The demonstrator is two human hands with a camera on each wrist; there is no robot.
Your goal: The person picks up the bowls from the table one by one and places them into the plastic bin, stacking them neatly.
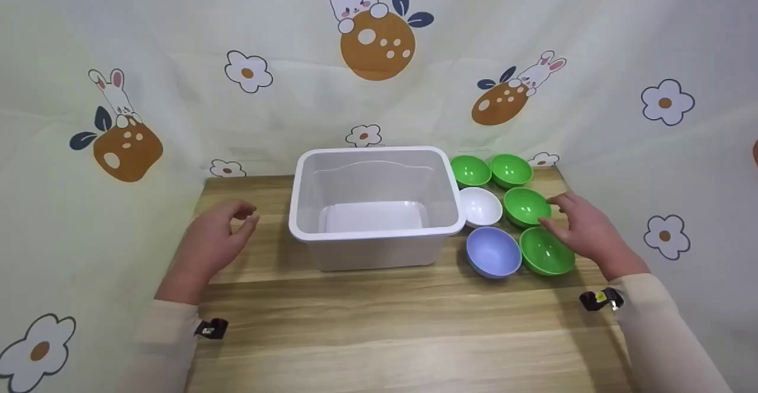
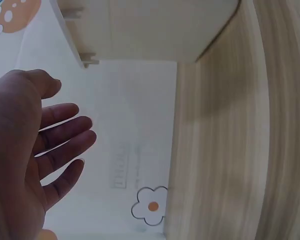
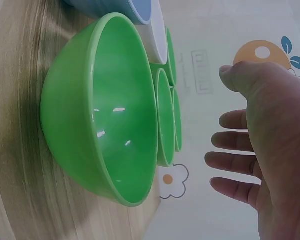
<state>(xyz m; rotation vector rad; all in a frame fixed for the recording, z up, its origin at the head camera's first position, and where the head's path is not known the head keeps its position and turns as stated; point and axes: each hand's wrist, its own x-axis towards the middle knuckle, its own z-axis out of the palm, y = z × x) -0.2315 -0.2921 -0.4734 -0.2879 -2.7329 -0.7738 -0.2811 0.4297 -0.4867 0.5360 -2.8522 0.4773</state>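
Note:
My right hand [image 1: 583,227] hovers at the right side of the green bowls, thumb and fingers spread apart with nothing between them. Closest to it are the front green bowl [image 1: 548,252] and the middle green bowl [image 1: 526,206]; in the right wrist view the front green bowl [image 3: 100,110] looms large beside the hand [image 3: 275,135]. My left hand [image 1: 213,239] is held up left of the white plastic bin [image 1: 379,251], its fingers loosely bent and holding nothing. The left wrist view shows that hand [image 2: 35,140] apart from the bin's wall [image 2: 140,30].
Two more green bowls [image 1: 471,171] stand at the back right near the curtain [image 1: 284,121]. A white bowl [image 1: 481,206] sits right beside the bin, and a blue bowl [image 1: 494,252] in front of it. All stand on the wooden table [image 1: 379,328].

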